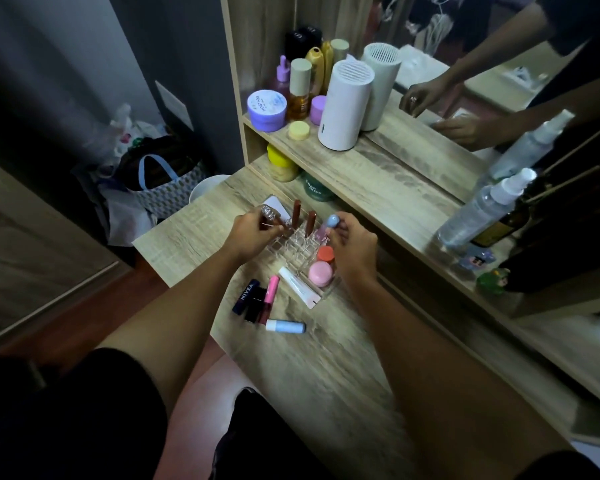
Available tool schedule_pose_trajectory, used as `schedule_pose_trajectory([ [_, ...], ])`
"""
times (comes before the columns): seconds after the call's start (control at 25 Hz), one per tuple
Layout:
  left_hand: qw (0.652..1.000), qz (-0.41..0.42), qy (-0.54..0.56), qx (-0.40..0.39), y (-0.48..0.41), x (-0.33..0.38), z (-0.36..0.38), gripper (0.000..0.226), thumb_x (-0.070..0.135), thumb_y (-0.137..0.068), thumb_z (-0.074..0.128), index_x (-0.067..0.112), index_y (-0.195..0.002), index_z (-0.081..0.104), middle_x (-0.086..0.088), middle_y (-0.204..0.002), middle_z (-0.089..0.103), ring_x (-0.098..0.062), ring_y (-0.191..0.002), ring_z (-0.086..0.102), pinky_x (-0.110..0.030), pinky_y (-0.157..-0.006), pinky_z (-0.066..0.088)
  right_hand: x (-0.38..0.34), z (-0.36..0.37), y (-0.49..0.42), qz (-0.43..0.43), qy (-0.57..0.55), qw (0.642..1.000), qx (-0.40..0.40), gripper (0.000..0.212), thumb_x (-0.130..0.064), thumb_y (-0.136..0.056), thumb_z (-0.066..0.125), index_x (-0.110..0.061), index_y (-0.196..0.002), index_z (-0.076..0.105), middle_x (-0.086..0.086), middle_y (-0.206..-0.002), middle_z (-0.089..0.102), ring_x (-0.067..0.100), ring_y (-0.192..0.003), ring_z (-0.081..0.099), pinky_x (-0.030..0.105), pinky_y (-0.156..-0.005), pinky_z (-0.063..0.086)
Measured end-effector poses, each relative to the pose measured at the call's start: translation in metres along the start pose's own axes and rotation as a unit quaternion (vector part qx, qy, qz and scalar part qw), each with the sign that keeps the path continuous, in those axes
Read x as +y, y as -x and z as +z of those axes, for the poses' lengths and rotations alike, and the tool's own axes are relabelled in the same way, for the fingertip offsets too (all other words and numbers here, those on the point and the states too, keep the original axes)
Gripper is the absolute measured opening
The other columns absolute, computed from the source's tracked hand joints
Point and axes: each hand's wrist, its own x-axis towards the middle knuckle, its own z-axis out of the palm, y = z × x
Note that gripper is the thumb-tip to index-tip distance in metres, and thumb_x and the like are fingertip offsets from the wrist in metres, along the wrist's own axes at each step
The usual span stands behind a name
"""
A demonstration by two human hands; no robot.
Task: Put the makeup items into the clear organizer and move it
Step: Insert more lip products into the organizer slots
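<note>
Organizer: clear organizer (300, 252) sits mid-desk on the wooden desk (326, 358); hard, slick plastic, likely light — best lifted by both side walls.
Left hand: left hand (253, 230) pinches a glittery-capped tube (274, 220) over the back slots.
Right hand: right hand (354, 251) closes fingertips on a blue-capped tube (328, 226), lowering it in.
Loose items: Nivea stick (246, 296), pink tube (270, 292), blue-and-white stick (286, 326) lie just beside; small, smooth, prone to rolling.
Seated: two brown lip glosses (303, 216) upright; could topple if tilted.
</note>
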Motion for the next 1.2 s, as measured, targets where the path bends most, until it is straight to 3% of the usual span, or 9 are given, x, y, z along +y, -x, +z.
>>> schedule_pose_trajectory([
  [0.16,0.997,0.028,-0.064,-0.023,-0.002,0.001,0.003,0.022,0.027,-0.086,0.06,0.009,-0.098,0.064,-0.007,-0.094,0.07,-0.015,-0.08,0.059,-0.021,-0.073,0.038,-0.002,0.003,-0.003,-0.018,0.026,0.999,-0.016,0.021,-0.008,-0.086,0.063,-0.014,-0.105,0.062,0.012,-0.096,0.073,0.023,-0.091,0.068,0.039,-0.082,0.057],
  [0.28,0.996,0.04,-0.066,-0.038,-0.004,0.002,0.004,0.025,0.027,-0.087,0.059,0.005,-0.096,0.067,-0.012,-0.098,0.071,-0.022,-0.086,0.066,-0.027,-0.078,0.049,-0.001,0.003,-0.003,-0.016,0.039,0.999,-0.025,0.022,-0.008,-0.086,0.062,-0.012,-0.107,0.061,0.014,-0.097,0.072,0.025,-0.092,0.068,0.039,-0.083,0.056],
  [0.4,0.993,0.055,-0.098,-0.038,-0.008,0.005,0.005,0.023,0.022,-0.085,0.062,0.002,-0.095,0.065,-0.018,-0.098,0.068,-0.028,-0.085,0.065,-0.036,-0.078,0.053,-0.001,0.003,-0.003,-0.017,0.054,0.997,-0.052,0.022,-0.008,-0.086,0.062,-0.011,-0.107,0.062,0.014,-0.097,0.072,0.022,-0.091,0.068,0.027,-0.079,0.052],
  [0.56,0.993,0.062,-0.102,-0.017,-0.012,0.011,0.004,0.026,0.018,-0.079,0.07,0.006,-0.097,0.057,-0.007,-0.082,0.062,-0.021,-0.075,0.056,-0.027,-0.067,0.04,-0.003,0.005,-0.006,-0.008,0.078,0.995,-0.058,0.02,-0.007,-0.086,0.062,-0.009,-0.106,0.063,0.014,-0.099,0.071,0.014,-0.084,0.061,0.025,-0.076,0.05],
  [0.8,0.992,0.076,-0.102,-0.019,-0.017,0.011,0.0,0.025,0.02,-0.078,0.071,0.005,-0.095,0.061,-0.008,-0.081,0.063,-0.019,-0.075,0.055,-0.024,-0.068,0.039,-0.005,0.014,-0.014,0.003,0.132,0.986,-0.105,0.019,-0.012,-0.087,0.06,-0.004,-0.105,0.061,0.02,-0.1,0.069,0.035,-0.095,0.065,0.051,-0.086,0.053],
  [1.2,0.993,0.069,-0.093,-0.035,-0.016,0.01,-0.003,0.029,0.021,-0.075,0.074,0.004,-0.095,0.062,-0.005,-0.081,0.062,-0.017,-0.075,0.058,-0.024,-0.069,0.044,-0.011,0.015,-0.015,0.006,0.16,0.983,-0.091,0.026,-0.014,-0.086,0.062,-0.006,-0.111,0.059,0.019,-0.101,0.069,0.031,-0.093,0.066,0.042,-0.082,0.057],
])
